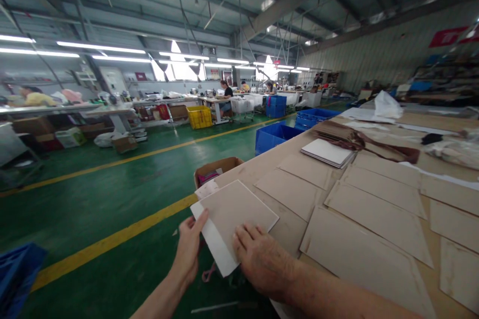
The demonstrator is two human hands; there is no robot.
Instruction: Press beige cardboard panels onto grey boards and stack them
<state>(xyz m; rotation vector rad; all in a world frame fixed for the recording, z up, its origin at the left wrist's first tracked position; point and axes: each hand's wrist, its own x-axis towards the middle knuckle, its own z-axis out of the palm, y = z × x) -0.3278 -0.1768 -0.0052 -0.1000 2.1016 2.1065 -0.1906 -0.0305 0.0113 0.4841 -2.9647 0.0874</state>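
Note:
A beige flat board (239, 203) lies over a white sheet (221, 246), whose white strip shows along the board's near left side. Together they jut past the table's edge. My left hand (190, 244) pinches their left edge, thumb on top and fingers underneath. On the near right side, my right hand (258, 256) has its bent fingers on the beige surface; its thumb is hidden. Several similar beige boards (362, 239) are laid out flat on the table to the right.
A stack of white-edged boards (327, 152) rests farther up the table beside brown strap-like material (337, 132). Blue crates (277, 135) and a cardboard box (217, 167) stand along the table's left side. People work at benches beyond the yellow floor line (149, 152).

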